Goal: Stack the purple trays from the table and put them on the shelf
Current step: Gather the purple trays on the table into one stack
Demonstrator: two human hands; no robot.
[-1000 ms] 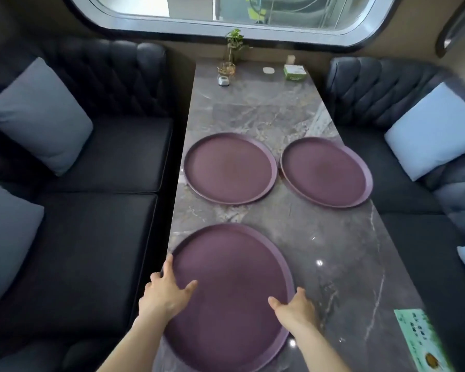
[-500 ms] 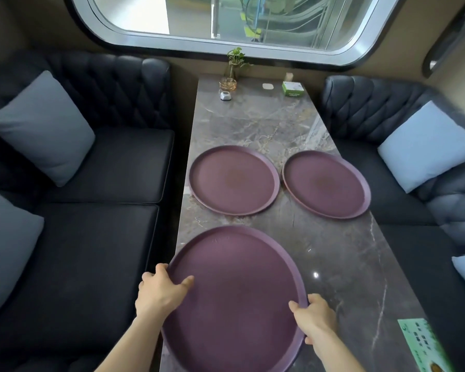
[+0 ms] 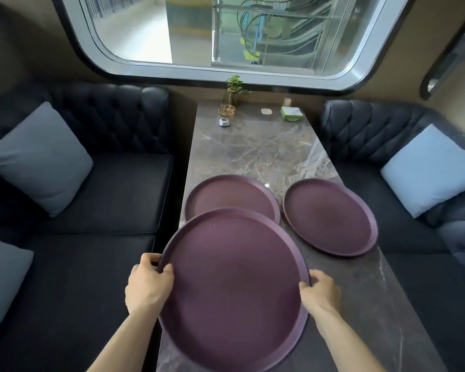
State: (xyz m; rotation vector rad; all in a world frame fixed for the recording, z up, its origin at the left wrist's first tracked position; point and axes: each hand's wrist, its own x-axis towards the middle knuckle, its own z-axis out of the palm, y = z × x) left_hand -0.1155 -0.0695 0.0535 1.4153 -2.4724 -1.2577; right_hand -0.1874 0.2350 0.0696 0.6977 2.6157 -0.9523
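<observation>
Three round purple trays are in view on or over a grey marble table [image 3: 258, 151]. The near tray [image 3: 234, 288] is raised off the table, and its far rim hides the near part of the far left tray [image 3: 230, 196]. My left hand [image 3: 148, 285] grips the near tray's left rim and my right hand [image 3: 320, 294] grips its right rim. The far right tray [image 3: 329, 216] lies flat, slightly past the table's right edge. No shelf is in view.
Dark tufted sofas flank the table, with grey cushions [image 3: 42, 157] on the left and a pale cushion [image 3: 430, 170] on the right. At the far end stand a small plant in a glass [image 3: 230, 100], a green box [image 3: 291, 114] and small white items below a window.
Both hands closed on the near tray's rims and lifted it forward, so it overlaps the far left tray. The camera tilted up, showing more window.
</observation>
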